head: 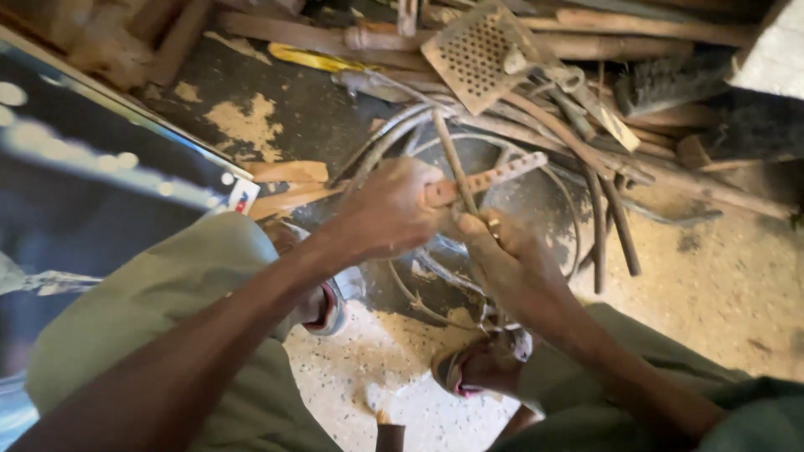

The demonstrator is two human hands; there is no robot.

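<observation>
Your left hand (389, 209) is closed around one end of a flat perforated metal strip (494, 177), and your right hand (507, 259), just below the strip, is clamped on a thin metal rod (452, 159) that rises across it. Both strip and rod sit over a round wire hoop frame (565, 209) lying on the ground right behind your hands. Beyond the hoop, a rusty perforated metal plate (473, 54) leans on a heap of long wooden sticks (653, 25), and a yellow strip (314, 59) lies to the left of that plate. Left of the hoop, a small white label with red and blue marks (243, 197) sits at the corner of a dark glossy panel (84, 184). Your sandalled feet (481, 364) rest nearer than the hoop. The ground (737, 285) is dark, dusted with pale sawdust, in a cluttered workshop.
</observation>
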